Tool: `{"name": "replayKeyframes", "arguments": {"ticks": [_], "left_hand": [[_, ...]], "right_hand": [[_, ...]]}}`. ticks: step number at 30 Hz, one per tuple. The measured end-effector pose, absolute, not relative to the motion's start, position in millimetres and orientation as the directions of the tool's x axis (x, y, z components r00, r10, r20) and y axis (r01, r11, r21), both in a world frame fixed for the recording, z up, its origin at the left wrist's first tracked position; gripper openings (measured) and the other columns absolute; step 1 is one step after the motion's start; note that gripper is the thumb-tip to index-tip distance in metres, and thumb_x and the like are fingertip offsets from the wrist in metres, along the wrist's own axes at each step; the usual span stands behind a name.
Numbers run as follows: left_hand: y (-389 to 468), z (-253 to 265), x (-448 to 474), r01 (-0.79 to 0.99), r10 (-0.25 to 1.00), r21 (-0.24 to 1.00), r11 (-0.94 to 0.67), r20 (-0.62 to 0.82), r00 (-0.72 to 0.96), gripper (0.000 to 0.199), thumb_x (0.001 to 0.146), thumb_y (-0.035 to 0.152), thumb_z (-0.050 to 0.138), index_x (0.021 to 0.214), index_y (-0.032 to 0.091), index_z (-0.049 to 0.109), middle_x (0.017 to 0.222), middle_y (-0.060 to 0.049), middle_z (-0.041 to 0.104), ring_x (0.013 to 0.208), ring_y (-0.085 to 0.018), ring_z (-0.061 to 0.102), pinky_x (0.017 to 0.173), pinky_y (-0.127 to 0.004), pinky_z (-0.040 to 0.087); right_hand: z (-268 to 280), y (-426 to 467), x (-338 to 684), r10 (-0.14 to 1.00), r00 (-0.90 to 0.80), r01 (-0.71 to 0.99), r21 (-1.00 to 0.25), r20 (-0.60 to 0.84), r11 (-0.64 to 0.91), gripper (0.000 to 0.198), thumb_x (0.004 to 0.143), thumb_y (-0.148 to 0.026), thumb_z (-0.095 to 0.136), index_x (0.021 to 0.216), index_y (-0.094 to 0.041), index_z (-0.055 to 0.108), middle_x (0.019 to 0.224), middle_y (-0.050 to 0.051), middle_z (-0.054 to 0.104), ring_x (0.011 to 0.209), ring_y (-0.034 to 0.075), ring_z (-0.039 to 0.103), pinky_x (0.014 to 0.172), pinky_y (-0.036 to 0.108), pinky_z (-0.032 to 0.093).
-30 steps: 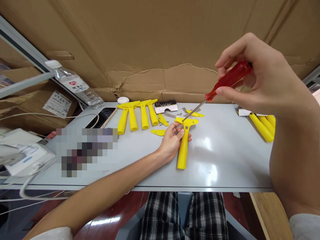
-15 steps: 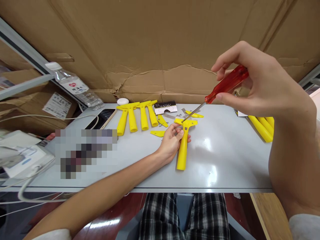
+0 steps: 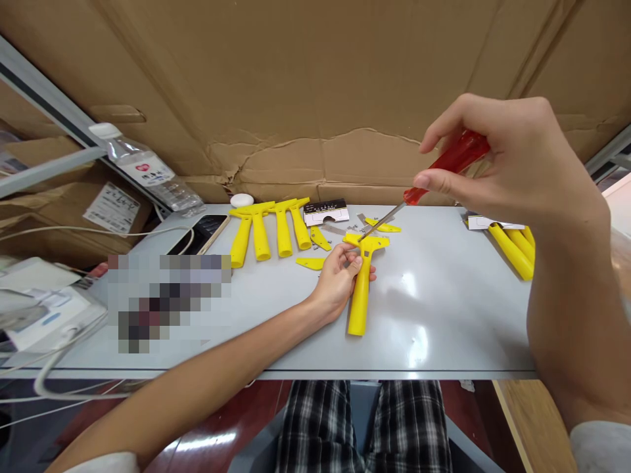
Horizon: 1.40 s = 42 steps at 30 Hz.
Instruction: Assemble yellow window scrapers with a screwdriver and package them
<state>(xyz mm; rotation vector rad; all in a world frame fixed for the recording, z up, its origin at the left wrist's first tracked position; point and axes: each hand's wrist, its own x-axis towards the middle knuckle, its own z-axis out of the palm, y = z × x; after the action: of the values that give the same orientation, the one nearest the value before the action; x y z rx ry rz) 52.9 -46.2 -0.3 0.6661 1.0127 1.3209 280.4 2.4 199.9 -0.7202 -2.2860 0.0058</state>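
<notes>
Yellow scraper is over the table, its neck pinched by the left hand; the right hand clasps the red screwdriver, whose slanted tip may slip if pushed sideways.

Grey tabletop; yellow scrapers; yellow plates; phone; black-and-white packet

The yellow T-shaped handle is partly hiding the left hand. The right forearm is covering part of the stacked handles beyond it, while a pixelated patch is masking some tabletop.
</notes>
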Motion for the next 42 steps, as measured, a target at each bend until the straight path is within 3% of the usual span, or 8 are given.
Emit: {"name": "replayKeyframes", "arguments": {"ticks": [6, 11, 16, 23, 25, 31, 36, 42], "left_hand": [[-47, 2, 54, -0.455, 0.973, 0.874, 0.172, -0.222, -0.059, 0.023, 0.096, 0.009, 0.073, 0.110, 0.021, 0.060, 0.099, 0.002, 0.057, 0.081, -0.015, 0.075, 0.077, -0.034, 0.067], [-47, -2, 53, -0.471, 0.980, 0.870, 0.148, -0.193, -0.047, 0.028, 0.093, 0.011, 0.080, 0.110, 0.022, 0.060, 0.101, 0.002, 0.057, 0.083, -0.016, 0.075, 0.086, -0.041, 0.069], [-47, -3, 53, -0.473, 0.978, 0.866, 0.163, -0.205, -0.037, 0.029, 0.092, 0.013, 0.082, 0.110, 0.022, 0.061, 0.101, 0.002, 0.056, 0.084, -0.016, 0.075, 0.091, -0.045, 0.069], [-48, 0, 53, -0.460, 0.972, 0.869, 0.183, -0.230, -0.047, 0.027, 0.094, 0.010, 0.077, 0.111, 0.022, 0.060, 0.101, 0.002, 0.056, 0.083, -0.015, 0.075, 0.085, -0.039, 0.068], [-49, 1, 54, -0.461, 0.971, 0.868, 0.182, -0.233, -0.055, 0.025, 0.095, 0.009, 0.075, 0.110, 0.021, 0.059, 0.101, 0.002, 0.057, 0.082, -0.015, 0.075, 0.082, -0.037, 0.068], [-48, 3, 51, -0.466, 0.968, 0.863, 0.194, -0.245, -0.050, 0.028, 0.093, 0.010, 0.078, 0.111, 0.021, 0.060, 0.100, 0.001, 0.059, 0.082, -0.016, 0.075, 0.077, -0.034, 0.066], [-47, 3, 48, -0.479, 0.974, 0.860, 0.174, -0.223, -0.047, 0.032, 0.091, 0.011, 0.082, 0.115, 0.021, 0.062, 0.099, 0.001, 0.060, 0.081, -0.017, 0.076, 0.077, -0.036, 0.066], [-46, -1, 47, -0.488, 0.976, 0.854, 0.178, -0.217, -0.023, 0.038, 0.087, 0.016, 0.089, 0.112, 0.022, 0.061, 0.098, 0.002, 0.060, 0.083, -0.017, 0.075, 0.081, -0.038, 0.067]], "right_hand": [[201, -2, 284, 0.563, -0.590, 0.449, -0.345, 0.578, 0.825, 0.046, 0.084, -0.028, 0.088, 0.124, -0.043, 0.071, 0.108, -0.001, 0.080, 0.091, 0.029, 0.082, 0.067, 0.045, 0.066], [200, -4, 282, 0.573, -0.560, 0.440, -0.371, 0.599, 0.818, 0.042, 0.086, -0.024, 0.086, 0.121, -0.045, 0.075, 0.101, -0.005, 0.082, 0.094, 0.029, 0.083, 0.080, 0.048, 0.071], [200, -4, 279, 0.555, -0.537, 0.508, -0.282, 0.635, 0.814, 0.031, 0.083, -0.032, 0.091, 0.109, -0.042, 0.078, 0.090, -0.003, 0.082, 0.087, 0.033, 0.081, 0.077, 0.054, 0.068], [199, -4, 272, 0.543, -0.543, 0.542, -0.226, 0.641, 0.809, 0.015, 0.090, -0.031, 0.085, 0.096, -0.035, 0.072, 0.077, -0.004, 0.078, 0.076, 0.029, 0.078, 0.077, 0.051, 0.060], [198, -3, 273, 0.539, -0.543, 0.534, -0.231, 0.644, 0.813, 0.020, 0.087, -0.031, 0.087, 0.101, -0.037, 0.074, 0.080, -0.004, 0.078, 0.076, 0.030, 0.078, 0.074, 0.050, 0.060], [199, -1, 282, 0.553, -0.581, 0.423, -0.360, 0.597, 0.832, 0.050, 0.074, -0.025, 0.092, 0.116, -0.046, 0.075, 0.112, -0.003, 0.079, 0.091, 0.031, 0.080, 0.063, 0.044, 0.062], [197, 2, 281, 0.514, -0.522, 0.328, -0.396, 0.681, 0.858, 0.043, 0.078, -0.019, 0.092, 0.113, -0.040, 0.077, 0.107, -0.002, 0.078, 0.098, 0.027, 0.082, 0.068, 0.039, 0.066], [196, 5, 278, 0.493, -0.512, 0.299, -0.392, 0.703, 0.870, 0.037, 0.075, -0.018, 0.096, 0.101, -0.036, 0.077, 0.093, -0.003, 0.081, 0.085, 0.028, 0.083, 0.065, 0.041, 0.068]]}}
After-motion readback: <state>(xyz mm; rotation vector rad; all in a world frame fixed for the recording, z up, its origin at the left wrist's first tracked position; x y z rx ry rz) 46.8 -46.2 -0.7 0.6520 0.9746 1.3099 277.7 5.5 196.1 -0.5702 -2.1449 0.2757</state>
